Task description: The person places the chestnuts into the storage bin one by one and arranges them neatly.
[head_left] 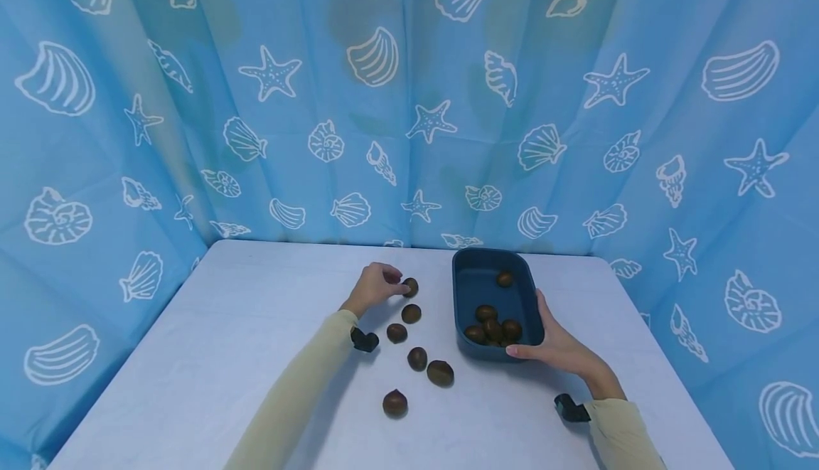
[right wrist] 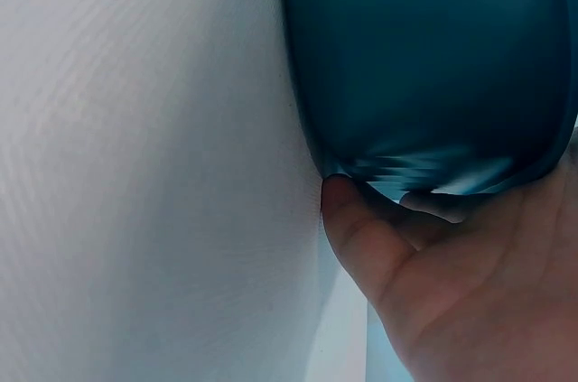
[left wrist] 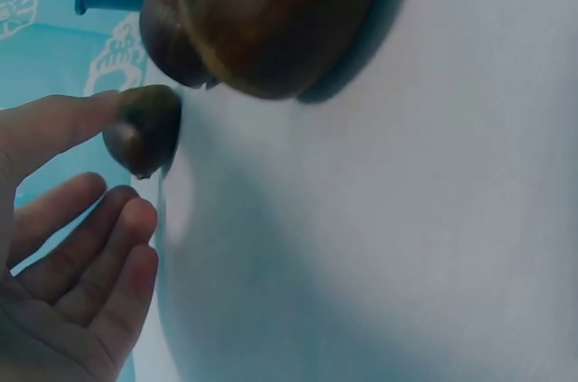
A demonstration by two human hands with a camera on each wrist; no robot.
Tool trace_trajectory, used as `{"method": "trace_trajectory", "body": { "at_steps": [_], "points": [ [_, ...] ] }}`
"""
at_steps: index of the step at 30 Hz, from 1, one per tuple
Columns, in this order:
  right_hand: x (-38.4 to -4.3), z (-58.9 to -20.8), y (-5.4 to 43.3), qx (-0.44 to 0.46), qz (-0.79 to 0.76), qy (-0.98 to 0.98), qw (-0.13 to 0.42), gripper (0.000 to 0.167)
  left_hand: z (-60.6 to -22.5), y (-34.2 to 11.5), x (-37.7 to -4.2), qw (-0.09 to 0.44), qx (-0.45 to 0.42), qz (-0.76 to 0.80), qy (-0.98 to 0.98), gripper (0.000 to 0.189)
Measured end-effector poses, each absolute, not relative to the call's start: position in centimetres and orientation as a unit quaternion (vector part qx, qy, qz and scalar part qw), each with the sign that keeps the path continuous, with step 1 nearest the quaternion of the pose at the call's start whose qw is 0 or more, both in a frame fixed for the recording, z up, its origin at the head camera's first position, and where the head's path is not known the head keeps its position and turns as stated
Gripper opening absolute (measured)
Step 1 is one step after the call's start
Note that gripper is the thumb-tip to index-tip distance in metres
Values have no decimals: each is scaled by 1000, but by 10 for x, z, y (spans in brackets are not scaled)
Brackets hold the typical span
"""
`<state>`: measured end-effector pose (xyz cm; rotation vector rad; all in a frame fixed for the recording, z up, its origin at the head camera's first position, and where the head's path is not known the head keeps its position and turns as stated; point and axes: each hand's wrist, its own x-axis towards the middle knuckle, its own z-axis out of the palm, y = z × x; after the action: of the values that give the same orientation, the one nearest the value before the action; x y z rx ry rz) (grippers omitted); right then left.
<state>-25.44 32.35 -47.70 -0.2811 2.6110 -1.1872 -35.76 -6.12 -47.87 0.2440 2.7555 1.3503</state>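
Observation:
My left hand (head_left: 377,286) is at the far end of a scattered line of chestnuts. Its thumb touches the farthest chestnut (left wrist: 144,129), while the other fingers stay apart from it, loosely bent, in the left wrist view. Closer to me lie several more brown chestnuts, among them one (head_left: 411,313) just below that hand and one with a pointed tip (head_left: 394,404) nearest me. With my right hand (head_left: 563,345) I grip the near right corner of a dark blue rectangular box (head_left: 462,299), thumb on the near wall. Inside, several chestnuts (head_left: 493,329) cluster at the near end and one (head_left: 504,279) sits farther back.
A white cloth (head_left: 256,313) covers the table. Behind it and along both sides hangs a blue curtain (head_left: 409,171) with white shells and starfish. The box stands near the table's back edge, right of the loose chestnuts.

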Motion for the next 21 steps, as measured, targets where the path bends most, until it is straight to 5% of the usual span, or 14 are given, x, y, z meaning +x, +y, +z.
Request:
{"method": "trace_trajectory", "body": {
  "at_steps": [21],
  "points": [
    [-256,-479,325,-114,-411,897,113,131,-475,-39,-359,29,74,384,920,34]
  ]
}}
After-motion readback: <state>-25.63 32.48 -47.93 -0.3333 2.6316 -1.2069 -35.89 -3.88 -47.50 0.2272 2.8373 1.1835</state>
